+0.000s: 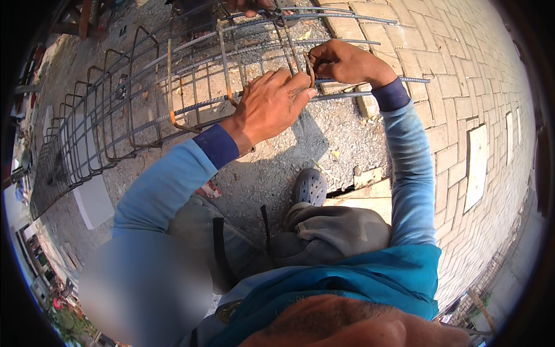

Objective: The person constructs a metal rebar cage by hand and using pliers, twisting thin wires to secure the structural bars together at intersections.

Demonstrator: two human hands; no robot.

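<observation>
Rebar cage (170,81), left hand (267,105) palm-down clasping a bar (342,95), right hand (346,63) bent inward, pinching a stirrup (310,70).

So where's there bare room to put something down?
On the paving, between the right ends of the steel bars and the pale panel. There's also gravelly ground between the left sleeve and the grey clog. It's crowded around the left hand and right hand, where bars and hoops cross.

- Tan paving bricks (451,133) spread across the right side; a pale rectangular panel (476,168) lay among them;
- gravel (352,139) lay beside the bricks;
- a white board (92,202) lay at left;
- green plants (66,324) showed at lower left;
- a wooden stick (483,311) showed at lower right
</observation>
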